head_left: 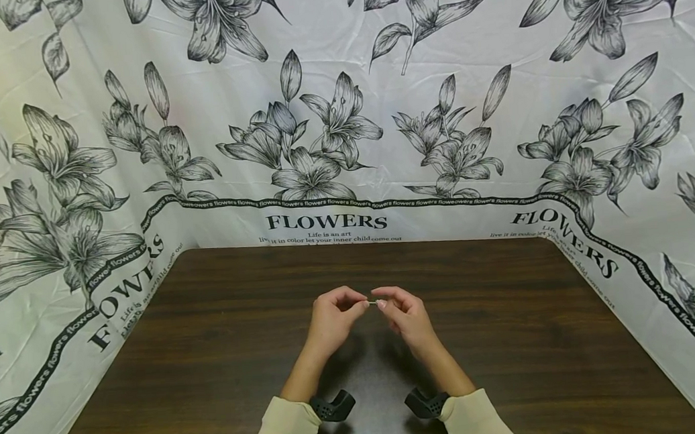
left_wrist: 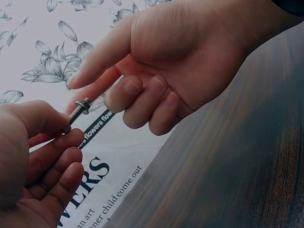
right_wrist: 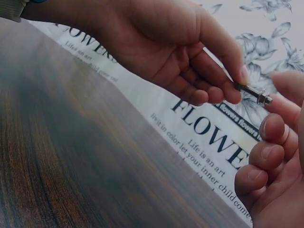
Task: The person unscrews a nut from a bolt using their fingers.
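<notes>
Bolt (head_left: 374,302) just below mid-frame hangs on the left hand's (head_left: 331,322) small pinch, right hand (head_left: 409,320) gaping loose by the nut (left_wrist: 83,104), so one sloppy twist could ping it onto the table (head_left: 214,388) tbh.

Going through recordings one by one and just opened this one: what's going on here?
A person's left hand pinches a small bolt by its head end, over a dark wood-grain table. A nut sits on the bolt near its other end. The right hand is close to that end but not gripping it; light contact can't be ruled out.
</notes>
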Action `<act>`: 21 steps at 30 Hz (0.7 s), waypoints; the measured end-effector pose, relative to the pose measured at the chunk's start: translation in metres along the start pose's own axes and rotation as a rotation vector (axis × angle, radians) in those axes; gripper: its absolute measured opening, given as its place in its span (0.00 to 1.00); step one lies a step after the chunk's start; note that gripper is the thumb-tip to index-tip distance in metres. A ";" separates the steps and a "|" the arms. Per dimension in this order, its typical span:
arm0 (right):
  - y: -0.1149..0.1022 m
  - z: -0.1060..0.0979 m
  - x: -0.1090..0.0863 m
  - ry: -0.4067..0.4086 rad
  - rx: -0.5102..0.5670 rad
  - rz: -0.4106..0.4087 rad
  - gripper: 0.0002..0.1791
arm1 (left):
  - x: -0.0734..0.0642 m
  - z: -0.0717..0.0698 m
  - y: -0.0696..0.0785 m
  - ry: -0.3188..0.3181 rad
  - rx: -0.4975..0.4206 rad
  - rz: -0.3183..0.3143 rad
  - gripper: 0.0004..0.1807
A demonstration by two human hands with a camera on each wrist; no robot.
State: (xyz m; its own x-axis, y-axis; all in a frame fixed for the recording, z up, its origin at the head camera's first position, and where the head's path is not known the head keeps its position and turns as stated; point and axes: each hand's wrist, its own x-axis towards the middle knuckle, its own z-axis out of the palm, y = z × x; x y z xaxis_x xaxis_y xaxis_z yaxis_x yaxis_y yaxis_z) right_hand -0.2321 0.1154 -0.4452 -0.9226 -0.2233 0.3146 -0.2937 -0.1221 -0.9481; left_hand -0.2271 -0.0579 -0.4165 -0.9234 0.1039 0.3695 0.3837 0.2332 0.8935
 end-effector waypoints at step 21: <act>0.001 0.001 0.003 -0.008 -0.069 0.210 0.21 | 0.001 0.001 -0.003 -0.021 -0.022 -0.005 0.02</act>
State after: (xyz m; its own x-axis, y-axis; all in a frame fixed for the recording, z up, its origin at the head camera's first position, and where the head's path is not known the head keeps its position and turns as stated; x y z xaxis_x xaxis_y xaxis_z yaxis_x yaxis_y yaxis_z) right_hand -0.2345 0.1139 -0.4450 -0.9634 -0.2447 0.1096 -0.1117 -0.0056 -0.9937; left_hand -0.2287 -0.0574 -0.4192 -0.9247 0.1233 0.3601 0.3791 0.2123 0.9007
